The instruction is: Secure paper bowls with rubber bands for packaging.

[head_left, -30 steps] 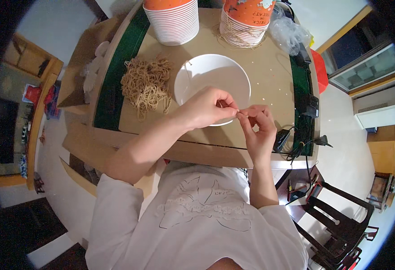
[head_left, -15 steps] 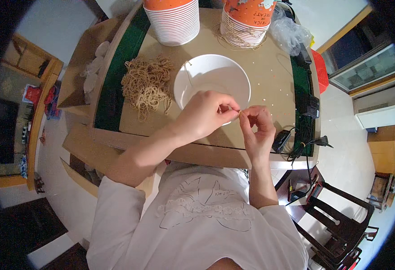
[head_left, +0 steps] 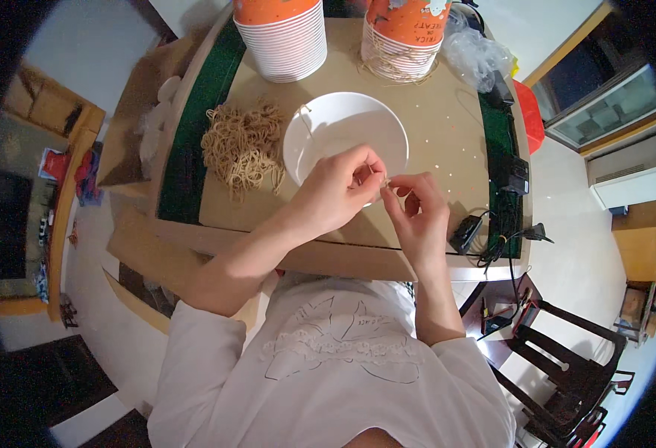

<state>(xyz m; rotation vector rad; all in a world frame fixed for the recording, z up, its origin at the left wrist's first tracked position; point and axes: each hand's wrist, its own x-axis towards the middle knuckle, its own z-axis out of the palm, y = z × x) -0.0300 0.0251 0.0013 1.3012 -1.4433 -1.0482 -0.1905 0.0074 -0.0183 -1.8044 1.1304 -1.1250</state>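
There, rubber band (head_left: 384, 182) between both hands' fingertips.

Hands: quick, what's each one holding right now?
Left hand: fingertips pinched on a rubber band.
Right hand: pinching the same band.

Both hands meet just in front of the white bowl (head_left: 345, 134): the left hand (head_left: 335, 192) and the right hand (head_left: 419, 216) pinch something small and thin between their fingertips, too small to tell. Left of the bowl lies a heap of tan rubber bands (head_left: 243, 148) on the table (head_left: 447, 134). Behind the bowl stand two stacks of orange paper cups (head_left: 281, 33).
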